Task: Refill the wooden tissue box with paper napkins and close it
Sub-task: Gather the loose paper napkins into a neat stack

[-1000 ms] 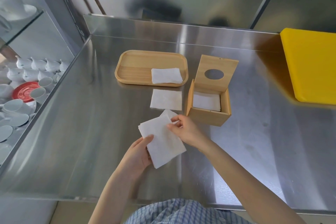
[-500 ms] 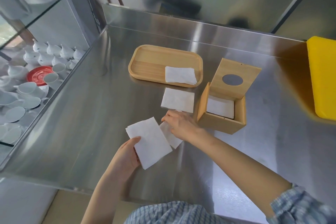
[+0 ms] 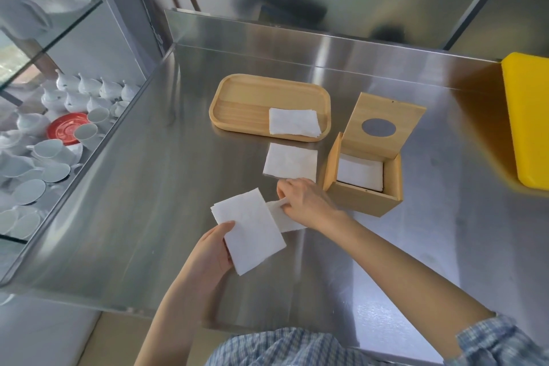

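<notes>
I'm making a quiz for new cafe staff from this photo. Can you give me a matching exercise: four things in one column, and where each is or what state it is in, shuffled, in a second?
Things:
1. wooden tissue box
2. wooden tray
3. left hand
4. yellow board

Places or states:
A. at the counter's right edge
B. lid raised, napkins inside
C. holds a napkin above the counter
D. near the back wall, one napkin stack at its right end

Pairs: 1-B, 2-D, 3-C, 4-A
</notes>
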`<state>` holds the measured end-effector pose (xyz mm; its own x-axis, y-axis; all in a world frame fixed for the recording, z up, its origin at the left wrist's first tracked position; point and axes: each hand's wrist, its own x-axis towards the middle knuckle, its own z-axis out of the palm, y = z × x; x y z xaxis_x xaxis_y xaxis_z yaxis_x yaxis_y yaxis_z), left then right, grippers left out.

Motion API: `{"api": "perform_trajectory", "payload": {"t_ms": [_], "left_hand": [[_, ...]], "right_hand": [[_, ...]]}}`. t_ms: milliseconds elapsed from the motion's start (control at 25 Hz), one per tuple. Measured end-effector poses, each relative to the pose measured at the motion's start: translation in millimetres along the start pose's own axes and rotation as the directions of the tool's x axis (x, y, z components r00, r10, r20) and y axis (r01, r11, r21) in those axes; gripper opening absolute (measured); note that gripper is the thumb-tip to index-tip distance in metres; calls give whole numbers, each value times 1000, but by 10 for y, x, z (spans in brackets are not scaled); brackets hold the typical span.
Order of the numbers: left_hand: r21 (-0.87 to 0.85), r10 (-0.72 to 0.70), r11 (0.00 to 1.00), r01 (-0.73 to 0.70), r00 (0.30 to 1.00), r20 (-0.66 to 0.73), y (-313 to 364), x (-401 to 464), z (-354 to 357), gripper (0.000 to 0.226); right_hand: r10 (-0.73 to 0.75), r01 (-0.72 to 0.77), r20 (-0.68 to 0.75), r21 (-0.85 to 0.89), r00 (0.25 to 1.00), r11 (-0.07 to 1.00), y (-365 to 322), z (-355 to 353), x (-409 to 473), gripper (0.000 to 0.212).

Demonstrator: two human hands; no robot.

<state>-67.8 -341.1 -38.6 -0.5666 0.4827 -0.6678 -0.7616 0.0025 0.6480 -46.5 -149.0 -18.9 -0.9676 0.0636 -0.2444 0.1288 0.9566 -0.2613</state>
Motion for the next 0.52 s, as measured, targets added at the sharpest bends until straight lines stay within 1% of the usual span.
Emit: {"api": "perform_trajectory", "payload": {"t_ms": [120, 160, 240, 280, 320, 360, 400, 440, 480, 520], "left_hand": [[-8, -8, 1000, 8, 1000, 10, -5, -3, 6, 24], [-13, -12, 1000, 12, 1000, 20, -9, -5, 19, 24], [-24, -16, 1000, 17, 999, 46, -23, -11, 53, 25], [-23, -15, 1000, 16, 998, 54, -27, -6, 83, 26], [-38, -17, 999, 20, 998, 59, -31, -10, 109, 27], [-63, -19, 998, 23, 998, 62, -33, -13, 154, 27], [-99, -15, 995, 21, 998, 67, -38, -11, 199, 27], [-114, -8, 993, 15, 998, 68, -41, -9, 251, 26], [-113, 7, 994, -2, 999, 51, -48, -8, 280, 25], [-107, 14, 994, -11, 999, 31, -42, -8, 296, 24]], "right_hand": [[145, -136, -33, 193, 989, 972, 1, -223, -103, 22], [195, -175, -43, 282, 980, 943, -1, -308, -157, 25], [250, -194, -63, 457, 966, 868, -25, -470, -282, 23], [264, -182, -62, 571, 963, 800, -45, -540, -337, 19], [273, -164, -40, 714, 961, 681, -72, -599, -403, 15], [260, -140, 6, 854, 966, 501, -106, -651, -466, 12], [216, -124, 59, 945, 975, 302, -128, -669, -508, 12], [156, -127, 104, 980, 982, 150, -153, -644, -531, 14], [110, -144, 134, 985, 985, 93, -191, -591, -538, 15], [88, -169, 159, 978, 983, 122, -226, -509, -523, 16]]}}
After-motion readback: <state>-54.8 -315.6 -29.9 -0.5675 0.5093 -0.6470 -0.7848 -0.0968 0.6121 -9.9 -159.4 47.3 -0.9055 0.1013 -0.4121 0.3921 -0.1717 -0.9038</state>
